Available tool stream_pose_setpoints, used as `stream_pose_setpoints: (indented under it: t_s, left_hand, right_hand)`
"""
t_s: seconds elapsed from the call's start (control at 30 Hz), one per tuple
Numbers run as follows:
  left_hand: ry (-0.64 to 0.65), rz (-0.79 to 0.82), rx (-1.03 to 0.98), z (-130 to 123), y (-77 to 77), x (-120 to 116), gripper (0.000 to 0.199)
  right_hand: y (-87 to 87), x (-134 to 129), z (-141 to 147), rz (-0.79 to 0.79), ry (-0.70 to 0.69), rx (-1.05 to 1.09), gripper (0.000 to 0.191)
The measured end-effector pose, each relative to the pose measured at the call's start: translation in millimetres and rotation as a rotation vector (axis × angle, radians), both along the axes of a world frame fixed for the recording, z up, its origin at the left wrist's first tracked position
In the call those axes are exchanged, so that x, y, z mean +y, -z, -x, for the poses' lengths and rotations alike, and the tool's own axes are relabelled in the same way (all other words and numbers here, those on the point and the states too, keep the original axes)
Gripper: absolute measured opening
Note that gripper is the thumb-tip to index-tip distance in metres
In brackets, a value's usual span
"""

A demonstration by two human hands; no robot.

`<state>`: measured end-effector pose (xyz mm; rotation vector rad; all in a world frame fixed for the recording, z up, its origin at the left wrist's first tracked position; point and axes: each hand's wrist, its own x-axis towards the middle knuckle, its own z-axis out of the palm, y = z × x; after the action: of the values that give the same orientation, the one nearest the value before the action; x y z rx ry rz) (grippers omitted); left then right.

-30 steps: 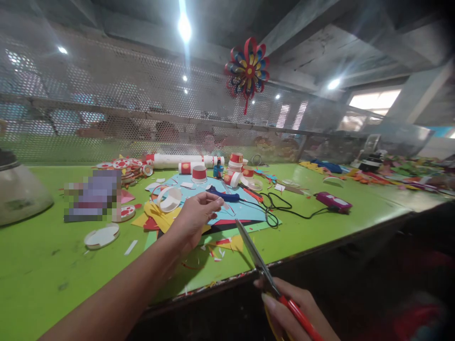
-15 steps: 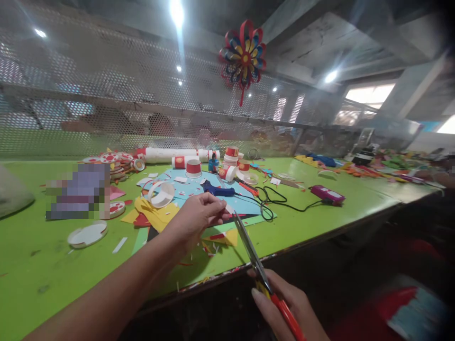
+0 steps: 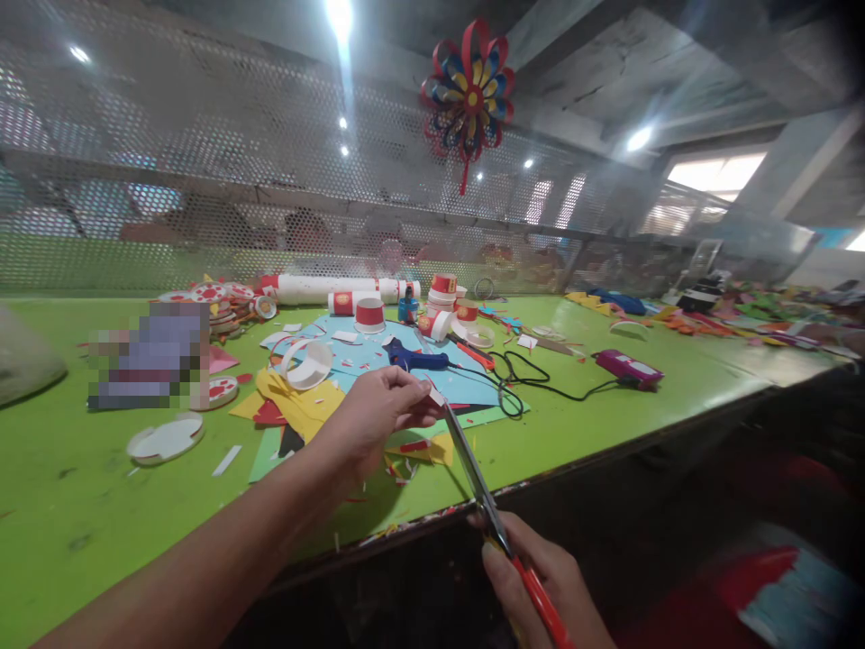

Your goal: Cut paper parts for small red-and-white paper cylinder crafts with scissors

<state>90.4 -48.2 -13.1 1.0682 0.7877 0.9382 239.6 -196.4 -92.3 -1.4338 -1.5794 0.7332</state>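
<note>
My left hand (image 3: 388,410) pinches a small piece of white paper (image 3: 437,395) between thumb and fingers, above the layered coloured sheets. In my right hand (image 3: 541,572) are scissors (image 3: 473,473) with red handles, my fingers wrapped round the grips. Their blades look closed or nearly so, and the tips meet the edge of the white paper. Just behind my left hand lies a blue glue gun (image 3: 415,359) on a light blue sheet (image 3: 466,388). Yellow paper pieces (image 3: 307,406) and small scraps lie beside and below the hand.
Red-and-white paper cups (image 3: 369,315), a blue bottle (image 3: 408,310) and a long white tube (image 3: 311,288) stand or lie further back. A black cord runs to a purple box (image 3: 628,370). White lids (image 3: 166,442) lie left. The table's front edge (image 3: 432,518) passes under my hands.
The scissor blades have come closer together at the white paper. Both hands stay in nearly the same place, and the view has tilted slightly.
</note>
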Motion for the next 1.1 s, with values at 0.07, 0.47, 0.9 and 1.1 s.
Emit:
stream_pose_setpoints:
  t_s: [0.07, 0.47, 0.9, 1.1]
  left_hand:
    - [0.001, -0.003, -0.004, -0.3, 0.2, 0.3, 0.017]
    - [-0.047, -0.007, 0.007, -3.1, -0.9, -1.8, 0.019]
    - [-0.056, -0.011, -0.003, -3.0, 0.4, -3.3, 0.021]
    - [-0.063, -0.008, 0.001, -3.7, 1.3, -3.5, 0.021]
  right_hand:
    - [0.0, 0.0, 1.6, -0.015, 0.018, -0.001, 0.036]
    - [3.5, 1.0, 4.1, -0.053, 0.073, -0.010, 0.030]
    - [2.6, 0.5, 3.3, -0.057, 0.073, -0.047, 0.030]
    - [4.8, 0.3, 3.3, -0.061, 0.076, -0.040, 0.030]
